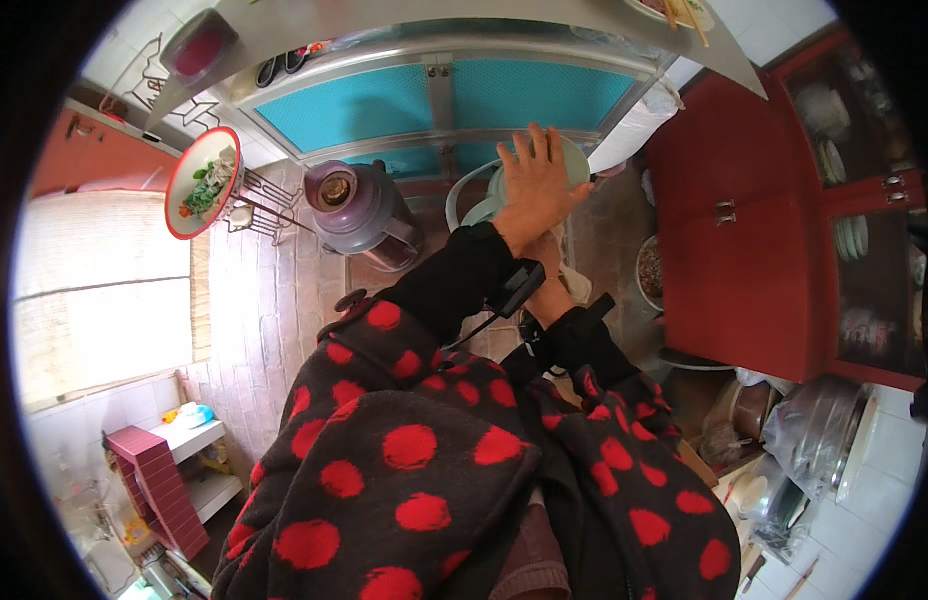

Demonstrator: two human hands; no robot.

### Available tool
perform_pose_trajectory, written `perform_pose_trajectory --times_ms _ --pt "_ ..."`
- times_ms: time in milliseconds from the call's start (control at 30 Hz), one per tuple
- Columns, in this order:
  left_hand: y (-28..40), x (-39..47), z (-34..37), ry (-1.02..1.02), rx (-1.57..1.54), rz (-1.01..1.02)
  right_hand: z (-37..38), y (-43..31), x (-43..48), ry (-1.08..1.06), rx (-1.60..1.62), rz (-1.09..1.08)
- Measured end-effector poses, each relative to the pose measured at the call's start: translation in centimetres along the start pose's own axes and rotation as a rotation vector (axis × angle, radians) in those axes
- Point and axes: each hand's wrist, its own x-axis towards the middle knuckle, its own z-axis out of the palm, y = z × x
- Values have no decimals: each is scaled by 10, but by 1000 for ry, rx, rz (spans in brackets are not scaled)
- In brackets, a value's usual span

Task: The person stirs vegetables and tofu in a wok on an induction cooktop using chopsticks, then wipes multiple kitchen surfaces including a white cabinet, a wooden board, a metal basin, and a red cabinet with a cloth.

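My left hand (539, 191) reaches forward with its fingers spread, over a pale green vessel (578, 161) with a curved handle (458, 196). The palm appears to lie against the vessel or just above it; contact is hard to tell. Below it is my right hand (548, 289), whose fingers are mostly hidden behind the left hand and wrist. A piece of pale cloth (578, 286) shows beside the right hand. To the left stands a large purple-grey thermos flask (374, 206) with a cork stopper (335, 190) in its mouth.
A cabinet with turquoise doors (344, 105) is ahead, beneath a counter (471, 16). On the left, a red-rimmed bowl (235, 142) of greens sits on a wire stand (265, 214). A red cupboard (723, 285) is at the right, with a bowl (648, 274) on the floor beside it.
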Motion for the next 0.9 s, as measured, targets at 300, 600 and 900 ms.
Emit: perform_pose_trajectory --times_ms 300,600,900 --pt "-2 1 -10 -154 3 10 7 -25 -22 82 1231 146" --pt "-6 3 -9 -176 33 42 41 -9 8 251 276 -255" --pt "-3 0 -20 -201 83 71 11 73 -81 325 1018 704"
